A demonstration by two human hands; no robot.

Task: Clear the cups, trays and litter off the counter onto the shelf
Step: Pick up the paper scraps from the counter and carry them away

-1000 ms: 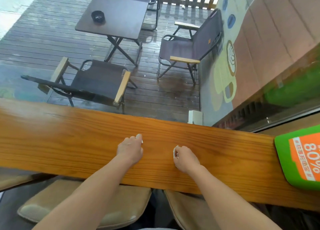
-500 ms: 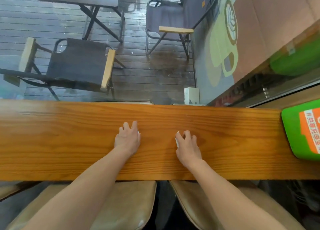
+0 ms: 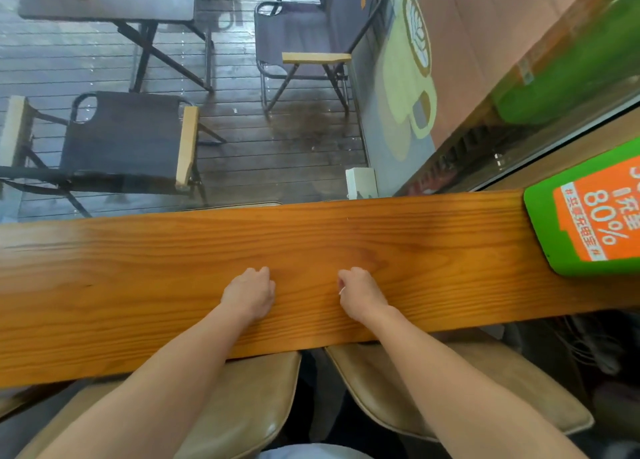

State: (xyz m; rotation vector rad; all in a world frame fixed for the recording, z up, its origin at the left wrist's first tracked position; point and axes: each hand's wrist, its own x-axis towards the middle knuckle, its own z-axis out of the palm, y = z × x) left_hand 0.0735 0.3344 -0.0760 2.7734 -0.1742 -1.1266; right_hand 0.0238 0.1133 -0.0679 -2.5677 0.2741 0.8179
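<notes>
Two hands rest mid-frame on the wooden counter (image 3: 138,285) | left hand (image 3: 249,290): fingers curled under, contents cannot be told | right hand (image 3: 362,290): curled, pinching a white scrap (image 3: 341,289) | green sign (image 3: 581,216): counter's right end

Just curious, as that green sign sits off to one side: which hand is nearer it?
Right. The right hand, pinching a white scrap, rests on the counter left of the green sign; the left hand lies farther left again.

1 tiny white litter scrap (image 3: 342,290) pokes from curled right grip (image 3: 362,294), over long orange-brown wood counter (image 3: 138,285), approx mid.
</notes>
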